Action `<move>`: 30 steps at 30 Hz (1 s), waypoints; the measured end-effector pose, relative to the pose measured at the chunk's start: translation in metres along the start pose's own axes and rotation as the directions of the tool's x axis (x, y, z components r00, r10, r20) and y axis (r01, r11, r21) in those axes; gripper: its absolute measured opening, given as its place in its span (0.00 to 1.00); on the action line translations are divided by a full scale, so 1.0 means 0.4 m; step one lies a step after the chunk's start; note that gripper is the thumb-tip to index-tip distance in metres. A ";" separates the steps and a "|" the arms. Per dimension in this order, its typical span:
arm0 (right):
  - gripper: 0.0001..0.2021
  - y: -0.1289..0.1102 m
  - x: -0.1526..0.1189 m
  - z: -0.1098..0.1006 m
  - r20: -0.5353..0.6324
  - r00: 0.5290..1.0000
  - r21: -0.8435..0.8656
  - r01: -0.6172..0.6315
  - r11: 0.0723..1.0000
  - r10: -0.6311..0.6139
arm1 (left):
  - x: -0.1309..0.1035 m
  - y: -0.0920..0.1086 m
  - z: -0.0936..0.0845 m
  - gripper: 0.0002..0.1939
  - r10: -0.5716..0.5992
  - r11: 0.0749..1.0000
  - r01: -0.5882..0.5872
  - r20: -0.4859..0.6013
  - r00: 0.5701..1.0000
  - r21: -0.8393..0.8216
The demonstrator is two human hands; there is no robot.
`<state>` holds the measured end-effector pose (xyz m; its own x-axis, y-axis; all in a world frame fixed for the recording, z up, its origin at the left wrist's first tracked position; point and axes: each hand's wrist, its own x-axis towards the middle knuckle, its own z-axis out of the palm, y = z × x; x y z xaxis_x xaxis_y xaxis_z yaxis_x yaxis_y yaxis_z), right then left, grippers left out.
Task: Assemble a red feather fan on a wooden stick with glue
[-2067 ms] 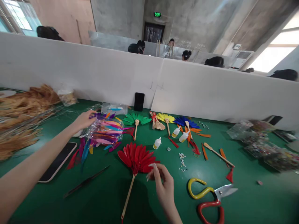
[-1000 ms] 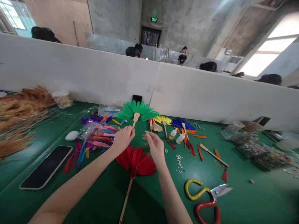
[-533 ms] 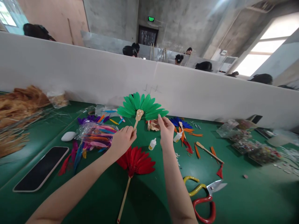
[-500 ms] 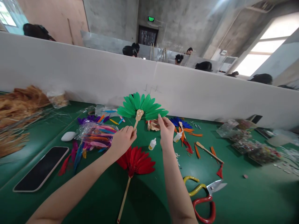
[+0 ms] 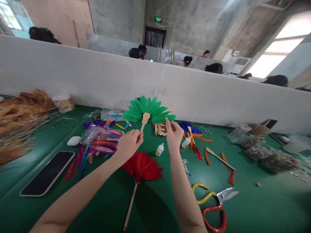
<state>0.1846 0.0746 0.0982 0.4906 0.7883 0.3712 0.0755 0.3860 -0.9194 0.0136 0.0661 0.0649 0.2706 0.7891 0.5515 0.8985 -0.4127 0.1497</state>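
My left hand [image 5: 130,142] is closed round the wooden handle of a green feather fan [image 5: 149,108], raised above the table. Pale dots sit on the handle's rounded wooden head, where the feathers meet. At the fan's right edge, the thumb and fingers of my right hand [image 5: 174,131] pinch a green feather near its tip. Below my hands a red feather fan [image 5: 145,166] lies on the table with its stick pointing towards me. A small white glue bottle [image 5: 159,149] stands between my forearms, and another white bottle [image 5: 186,142] is tilted right of my right hand.
Scissors [image 5: 215,204] with yellow and red handles lie at front right. A phone [image 5: 47,174], white mouse [image 5: 74,140] and bagged coloured feathers [image 5: 104,140] are on the left. Further right are a bare fan handle [image 5: 220,158] and bead packets [image 5: 279,158]. A white partition [image 5: 116,81] stands behind.
The view has shifted slightly, so the table things appear a little further right. Both hands keep their hold on the green feather fan.
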 end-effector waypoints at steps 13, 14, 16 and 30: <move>0.17 -0.010 -0.018 0.005 -0.004 0.999 0.042 -0.044 0.998 0.044 | 0.003 -0.002 0.000 0.10 0.047 0.999 -0.046 -0.112 0.993 0.007; 0.16 -0.010 -0.016 0.005 -0.003 0.998 0.062 -0.060 0.996 0.060 | 0.003 -0.002 -0.001 0.10 0.055 0.998 -0.054 -0.121 0.991 0.012; 0.15 -0.010 -0.009 0.004 0.009 0.995 0.117 -0.104 0.988 0.103 | 0.002 -0.003 -0.002 0.10 0.072 0.997 -0.069 -0.140 0.988 0.030; 0.15 -0.030 0.020 -0.010 -0.030 0.980 0.180 -0.186 0.966 0.195 | -0.004 0.007 -0.011 0.10 0.199 0.974 -0.165 -0.239 0.950 0.154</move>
<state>0.1912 0.0743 0.1115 0.5221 0.8335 0.1810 -0.1750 0.3123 -0.9337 0.0142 0.0619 0.0681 0.3531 0.5592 0.7501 0.8837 -0.4625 -0.0713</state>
